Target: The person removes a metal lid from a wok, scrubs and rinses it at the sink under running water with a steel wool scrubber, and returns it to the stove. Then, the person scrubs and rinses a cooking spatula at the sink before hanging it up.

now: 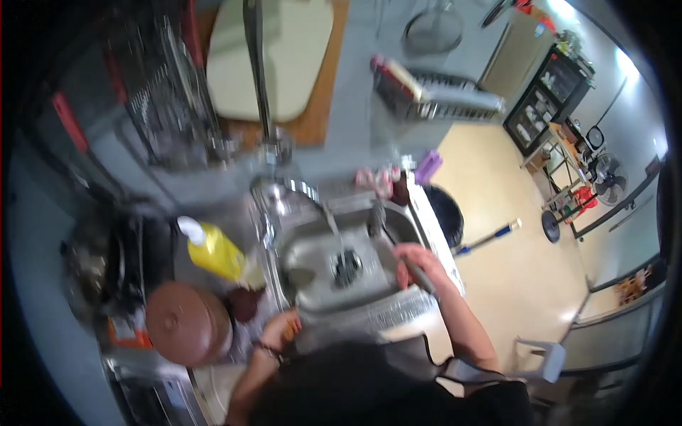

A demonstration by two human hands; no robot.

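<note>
My right hand (418, 267) is closed around the handle of a long utensil at the right side of the steel sink (312, 302). The utensil's small dark grey head (377, 214) reaches over the basin; blur hides its exact kind. Near the sink's front left corner, my left hand (282, 329) has curled fingers, with a small orange patch showing at them that I cannot make out. Water falls from the faucet (295, 186) into the basin, where a dark drain strainer (347, 268) sits.
Left of the sink stand a yellow pump bottle (217, 252) and a brown lidded pot (186, 323). Behind are a pale cutting board (270, 64), hanging utensils (170, 92) and a dish rack (440, 96). A black bin (442, 215) and a blue-tipped pole (490, 236) are at right.
</note>
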